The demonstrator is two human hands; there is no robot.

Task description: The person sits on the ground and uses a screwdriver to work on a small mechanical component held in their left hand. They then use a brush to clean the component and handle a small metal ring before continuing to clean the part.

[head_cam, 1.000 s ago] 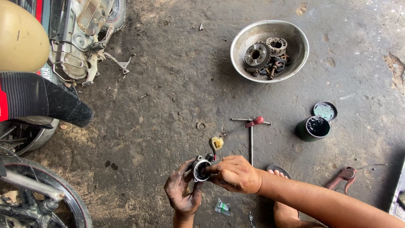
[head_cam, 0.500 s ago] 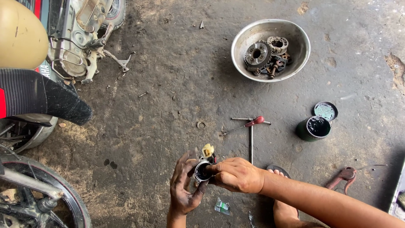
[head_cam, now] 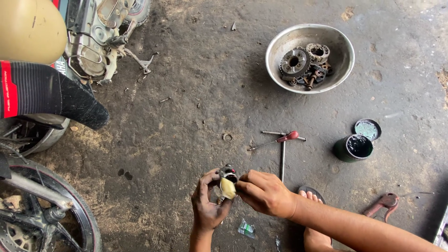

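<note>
My left hand (head_cam: pixel 206 205) cups a small round metal part (head_cam: pixel 228 173) low in the view, above the oily concrete floor. My right hand (head_cam: pixel 263 192) pinches a small yellowish piece (head_cam: pixel 227 188) against that part from the right side. Both hands are dark with grease. Most of the metal part is hidden between the fingers, and only its dark top rim shows.
A metal bowl (head_cam: pixel 336 42) with several gears stands at the back right. A T-handle wrench (head_cam: pixel 282 140) with a red grip, an open green grease tin (head_cam: pixel 353 147) and its lid (head_cam: pixel 367 129) lie nearby. A motorcycle (head_cam: pixel 42 88) fills the left side. A small ring (head_cam: pixel 227 137) lies on the floor.
The yellowish piece has come down from beside the part's upper edge onto its face, pressed there by my right fingers. My left hand has closed in more around the part.
</note>
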